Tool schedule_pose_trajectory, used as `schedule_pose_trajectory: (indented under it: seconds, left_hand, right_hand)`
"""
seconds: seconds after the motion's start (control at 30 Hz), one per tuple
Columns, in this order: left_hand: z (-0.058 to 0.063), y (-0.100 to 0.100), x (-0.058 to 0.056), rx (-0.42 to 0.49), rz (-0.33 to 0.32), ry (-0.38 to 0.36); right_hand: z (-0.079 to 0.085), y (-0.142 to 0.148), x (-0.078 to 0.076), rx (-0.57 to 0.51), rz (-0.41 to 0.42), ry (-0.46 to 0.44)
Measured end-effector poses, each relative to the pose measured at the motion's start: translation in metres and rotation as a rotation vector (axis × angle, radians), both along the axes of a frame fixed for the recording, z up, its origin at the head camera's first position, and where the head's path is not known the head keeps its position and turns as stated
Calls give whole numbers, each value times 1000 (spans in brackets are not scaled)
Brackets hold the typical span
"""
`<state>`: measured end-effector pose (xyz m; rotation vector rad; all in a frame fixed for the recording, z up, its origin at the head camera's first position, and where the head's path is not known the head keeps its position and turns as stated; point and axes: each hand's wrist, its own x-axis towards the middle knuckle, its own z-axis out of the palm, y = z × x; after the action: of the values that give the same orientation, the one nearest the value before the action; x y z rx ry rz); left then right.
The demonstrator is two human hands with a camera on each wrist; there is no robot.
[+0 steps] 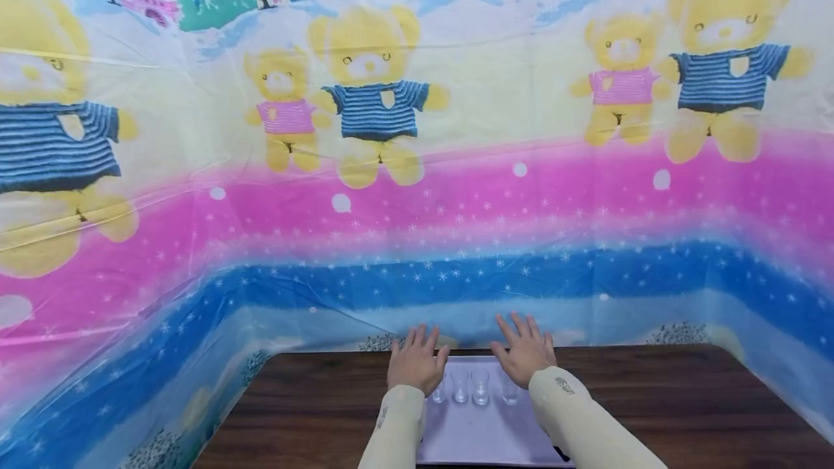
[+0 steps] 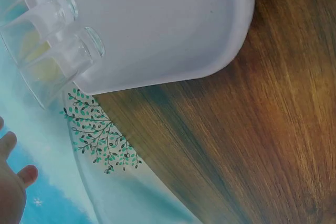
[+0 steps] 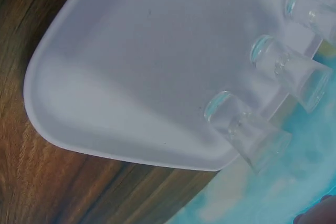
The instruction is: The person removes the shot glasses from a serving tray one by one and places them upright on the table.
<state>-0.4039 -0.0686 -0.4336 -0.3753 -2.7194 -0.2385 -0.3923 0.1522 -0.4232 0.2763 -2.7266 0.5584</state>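
My left hand is spread with straight fingers near the left back corner of a pale lilac tray, and holds nothing. Likewise spread and holding nothing, my right hand is over the tray's right back part. Several small clear glasses stand in a row along the back of the tray, between and partly behind the hands. The left wrist view shows a glass close up, with some fingers at the left edge. In the right wrist view a glass stands near the tray's corner.
The tray lies on a dark brown wooden table. A printed cloth with bears and snowflakes hangs behind the table and along its sides, close to the back edge. A small black object shows at the tray's front right, beside the right sleeve.
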Motion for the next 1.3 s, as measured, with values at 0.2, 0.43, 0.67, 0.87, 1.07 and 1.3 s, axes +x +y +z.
schedule_pose_trajectory:
  seconds: [0.2,0.43,0.67,0.87,1.07,1.3]
  left_hand:
    - [-1,-1,0,22,-9,-9]
    - [-2,-3,0,39,-15,-33]
    - [-2,-11,-2,56,-12,-79]
    - [-1,-30,-1,104,-59,-116]
    - [-3,-54,3,146,-163,-141]
    - [-3,-74,4,239,-256,-241]
  right_hand:
    - [-4,4,-2,-22,10,0]
    - [-7,8,-1,-10,-6,-30]
    - [-4,11,3,-26,11,-69]
    - [-9,34,3,-79,-3,-46]
    - [-24,71,11,-205,-57,-111]
    - [-42,100,20,-255,-41,-313]
